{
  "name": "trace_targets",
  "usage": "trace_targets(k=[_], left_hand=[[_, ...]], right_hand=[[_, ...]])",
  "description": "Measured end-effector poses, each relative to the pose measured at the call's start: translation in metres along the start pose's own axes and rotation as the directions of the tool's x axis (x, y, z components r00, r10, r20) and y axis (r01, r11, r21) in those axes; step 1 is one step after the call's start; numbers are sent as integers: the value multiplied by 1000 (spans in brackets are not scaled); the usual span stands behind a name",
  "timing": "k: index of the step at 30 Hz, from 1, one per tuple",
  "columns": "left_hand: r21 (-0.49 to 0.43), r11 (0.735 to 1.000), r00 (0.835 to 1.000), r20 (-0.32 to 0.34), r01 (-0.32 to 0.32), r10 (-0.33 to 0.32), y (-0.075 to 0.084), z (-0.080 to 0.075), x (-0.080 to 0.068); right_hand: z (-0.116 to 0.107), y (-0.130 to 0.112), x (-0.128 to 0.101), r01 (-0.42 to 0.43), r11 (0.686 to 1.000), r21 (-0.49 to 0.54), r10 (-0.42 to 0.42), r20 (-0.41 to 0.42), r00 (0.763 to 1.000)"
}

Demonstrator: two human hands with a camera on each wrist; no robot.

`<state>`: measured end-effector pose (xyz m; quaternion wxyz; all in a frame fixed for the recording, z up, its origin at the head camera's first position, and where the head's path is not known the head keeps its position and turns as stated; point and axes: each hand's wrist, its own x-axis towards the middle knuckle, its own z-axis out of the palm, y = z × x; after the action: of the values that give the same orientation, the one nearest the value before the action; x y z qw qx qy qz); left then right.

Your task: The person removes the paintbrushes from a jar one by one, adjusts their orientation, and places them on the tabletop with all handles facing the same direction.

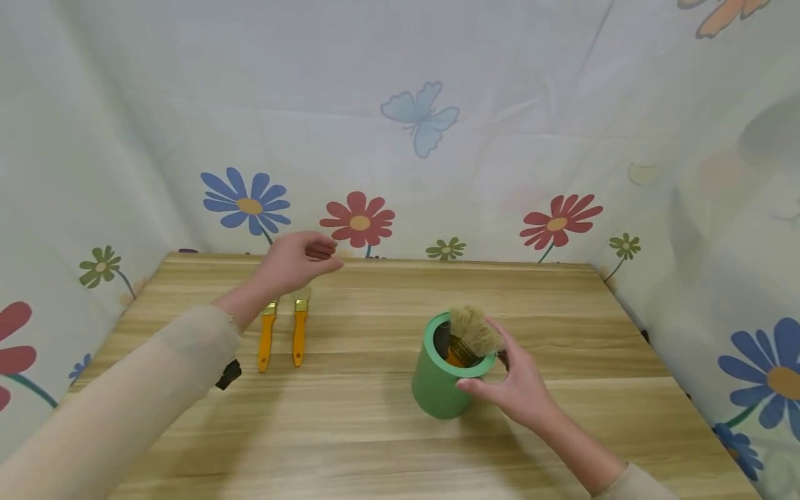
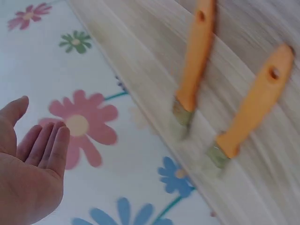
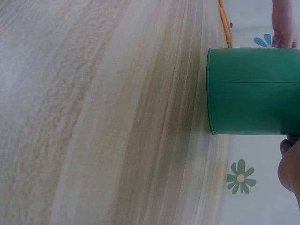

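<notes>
My right hand [image 1: 521, 385] grips the upper right side of a green cylindrical holder [image 1: 437, 389], thumb near the front rim and fingers toward the back. A paintbrush [image 1: 476, 332] stands in the holder with its pale bristles up; its lower part is hidden inside. In the right wrist view the green holder [image 3: 255, 91] shows its smooth side, base close to the table. My left hand [image 1: 296, 264] hangs above the far left of the table, fingers loosely bent, holding nothing. Beneath and nearer lie two orange-handled paintbrushes, one on the left [image 1: 266, 337], one on the right [image 1: 300, 333].
The wood-grain table [image 1: 350, 444] is backed by a white curtain [image 1: 519, 83] printed with flowers and a butterfly. A small black object [image 1: 229, 375] shows beside my left sleeve.
</notes>
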<state>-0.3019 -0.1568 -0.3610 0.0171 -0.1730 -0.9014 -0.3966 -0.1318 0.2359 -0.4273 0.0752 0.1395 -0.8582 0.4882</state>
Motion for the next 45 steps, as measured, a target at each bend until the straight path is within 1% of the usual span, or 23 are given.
trace_targets(k=[4,7,12,16,20,24,28,30,35,38,40,42,45], left_hand=[[-8,998,997,45,-60,60,28,6,-5],[-18,994,991,77,-108,109,47,10,-9],[-45,983,974,130,-180,185,75,18,-16],[-68,974,958,179,-216,225,94,25,-22],[-83,961,933,229,-265,277,112,32,-27],[-123,939,900,269,-322,344,127,40,-29],[-174,913,865,294,-370,407,137,49,-31],[-212,905,853,308,-369,420,141,53,-32],[-332,885,823,360,-327,439,148,64,-31],[-377,873,806,384,-309,451,149,72,-30],[-393,869,800,392,-302,455,149,77,-30],[-402,867,798,397,-293,454,150,81,-30],[-409,869,800,403,-277,444,149,86,-29]], right_hand=[[0,0,0,12,1000,1,-12,-2,1000],[0,0,0,19,1000,4,-19,-1,1000],[0,1,1,31,999,9,-31,0,1000],[0,1,0,39,999,5,-39,-3,999],[1,0,1,49,999,7,-49,-2,999],[1,0,1,55,998,9,-55,-7,998],[1,1,1,57,998,8,-57,-11,998],[2,1,1,58,998,9,-58,-9,998],[1,2,0,59,998,15,-59,-3,998],[1,2,0,62,998,12,-62,-3,998],[0,1,0,65,998,9,-65,-4,998],[0,1,0,66,998,4,-66,-4,998],[0,2,0,65,998,10,-65,-3,998]])
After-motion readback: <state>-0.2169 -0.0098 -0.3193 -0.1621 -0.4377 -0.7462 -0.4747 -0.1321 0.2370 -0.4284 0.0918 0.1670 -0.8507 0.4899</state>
